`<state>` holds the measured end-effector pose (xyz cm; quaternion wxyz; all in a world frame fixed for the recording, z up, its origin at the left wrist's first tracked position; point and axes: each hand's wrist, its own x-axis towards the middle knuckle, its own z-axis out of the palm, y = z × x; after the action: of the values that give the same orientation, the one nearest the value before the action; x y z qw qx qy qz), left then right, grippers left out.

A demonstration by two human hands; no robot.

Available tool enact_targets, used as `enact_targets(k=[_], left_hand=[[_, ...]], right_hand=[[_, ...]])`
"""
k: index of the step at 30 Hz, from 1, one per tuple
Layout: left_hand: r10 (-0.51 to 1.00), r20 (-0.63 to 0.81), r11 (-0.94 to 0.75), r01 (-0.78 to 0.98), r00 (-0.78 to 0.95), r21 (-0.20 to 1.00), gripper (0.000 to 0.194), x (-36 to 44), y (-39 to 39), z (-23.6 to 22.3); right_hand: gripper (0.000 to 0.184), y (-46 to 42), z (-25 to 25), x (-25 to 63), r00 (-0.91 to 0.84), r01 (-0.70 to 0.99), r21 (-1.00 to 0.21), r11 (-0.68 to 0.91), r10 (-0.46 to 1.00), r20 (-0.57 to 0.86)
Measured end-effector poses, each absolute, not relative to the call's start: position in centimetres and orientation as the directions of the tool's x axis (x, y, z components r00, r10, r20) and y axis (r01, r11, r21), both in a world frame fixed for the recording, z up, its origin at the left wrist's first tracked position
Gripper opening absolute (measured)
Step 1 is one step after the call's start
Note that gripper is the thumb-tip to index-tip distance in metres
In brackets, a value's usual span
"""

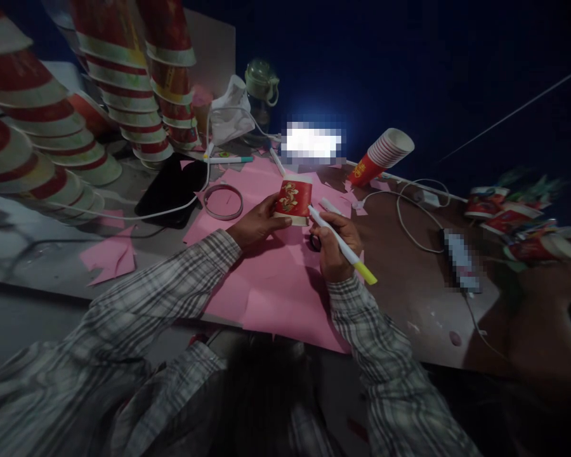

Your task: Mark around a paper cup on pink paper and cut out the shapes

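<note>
A red and white paper cup (294, 198) stands upside down on a pink paper sheet (271, 285), and my left hand (257, 222) is closed around its left side. My right hand (335, 244) grips a white marker pen (345, 247) with a yellow end, its tip touching the cup's lower right edge. A second white pen (330, 206) lies just behind my right hand. Both arms wear plaid sleeves.
Tall stacks of red and white cups (124, 76) fill the back left. A tape ring (223, 201), a black phone (171, 187), a lying cup stack (383, 155), white cables (409, 216), a bottle (261, 89) and cut cups (495, 216) lie around. Pink scraps (109, 257) sit left.
</note>
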<state>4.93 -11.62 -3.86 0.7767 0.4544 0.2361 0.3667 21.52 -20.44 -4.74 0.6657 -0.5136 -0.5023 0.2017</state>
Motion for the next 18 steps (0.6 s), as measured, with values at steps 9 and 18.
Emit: enact_targets(k=[9, 18], left_hand=[[0.789, -0.022, 0.336, -0.401, 0.613, 0.852, 0.068, 5.08, -11.54, -3.73], [0.798, -0.062, 0.348, -0.374, 0.599, 0.86, 0.071, 4.97, -11.68, -3.76]], right_hand=[[0.026, -20.61, -4.08, 21.05, 0.368, 0.281, -0.869, 0.407, 0.791, 0.489], [0.027, -20.64, -4.27, 21.09, 0.381, 0.255, -0.877, 0.407, 0.791, 0.478]])
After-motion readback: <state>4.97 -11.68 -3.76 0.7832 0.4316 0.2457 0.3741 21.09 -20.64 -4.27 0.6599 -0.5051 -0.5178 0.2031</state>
